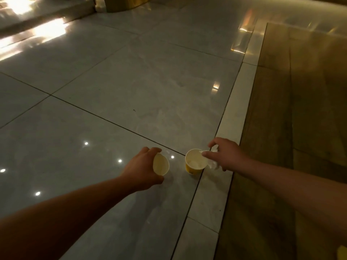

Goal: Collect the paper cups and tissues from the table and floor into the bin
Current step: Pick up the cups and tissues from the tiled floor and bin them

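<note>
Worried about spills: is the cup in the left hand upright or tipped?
Tipped: the cup in the left hand shows its open mouth sideways, apparently empty.

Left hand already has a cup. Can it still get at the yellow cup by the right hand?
Probably not cleanly: the left hand is full with its paper cup, and the right hand with the tissue already sits at the yellow cup rim. Bare floor lies between.

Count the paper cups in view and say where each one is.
2. One cup is tilted in the grip of the left hand; the other cup is upright, held at its rim by the right hand, which also holds tissue. Others may lie out of frame.
</note>
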Motion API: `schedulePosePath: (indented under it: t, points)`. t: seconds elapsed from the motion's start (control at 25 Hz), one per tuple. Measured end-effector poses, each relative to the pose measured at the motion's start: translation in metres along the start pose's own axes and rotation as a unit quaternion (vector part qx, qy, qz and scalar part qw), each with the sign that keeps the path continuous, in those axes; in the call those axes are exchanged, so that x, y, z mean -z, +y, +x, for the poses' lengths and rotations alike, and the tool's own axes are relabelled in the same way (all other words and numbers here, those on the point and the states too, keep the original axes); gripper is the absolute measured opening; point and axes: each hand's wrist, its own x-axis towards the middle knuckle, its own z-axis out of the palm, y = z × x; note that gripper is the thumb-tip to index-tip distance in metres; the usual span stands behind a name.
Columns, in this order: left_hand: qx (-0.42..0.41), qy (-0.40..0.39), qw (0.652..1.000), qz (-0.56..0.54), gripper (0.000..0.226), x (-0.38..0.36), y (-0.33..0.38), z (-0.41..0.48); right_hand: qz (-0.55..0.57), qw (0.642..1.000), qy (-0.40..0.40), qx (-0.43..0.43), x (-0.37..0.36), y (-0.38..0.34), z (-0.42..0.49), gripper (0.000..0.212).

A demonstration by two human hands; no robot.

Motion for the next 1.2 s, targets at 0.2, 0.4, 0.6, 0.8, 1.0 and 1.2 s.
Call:
schedulePosePath:
  t: [0.2,0.4,0.6,0.8,1.0,1.2]
  points:
    - [0.003,0.034,0.999,-0.026,0.094,0.004,0.000,0.000,-0.073,0.997,-0.031,-0.023,-0.014,-0.008,0.010,0.029]
    - [-0.018,0.026,0.999,-0.022,0.086,0.008,-0.007,-0.006,-0.082,0.996,-0.007,-0.046,-0.015,-0.012,0.008,0.020]
    - [-0.017,0.043,0.999,-0.016,0.082,0.016,-0.021,-0.007,0.105,0.992,0.056,0.045,0.012,-0.051,-0.005,0.018]
    - [-0.028,0.059,0.997,-0.040,0.086,0.021,-0.018,-0.005,0.142,0.987,0.017,0.080,0.004,-0.083,-0.013,0.019]
    - [-0.045,0.059,0.996,-0.053,0.086,0.025,-0.015,-0.008,0.126,0.987,0.007,0.096,0.000,-0.100,-0.012,0.018]
    - [-0.052,0.056,0.993,-0.092,0.085,0.019,-0.004,-0.011,0.038,0.992,-0.025,0.121,-0.016,-0.108,-0.016,0.016]
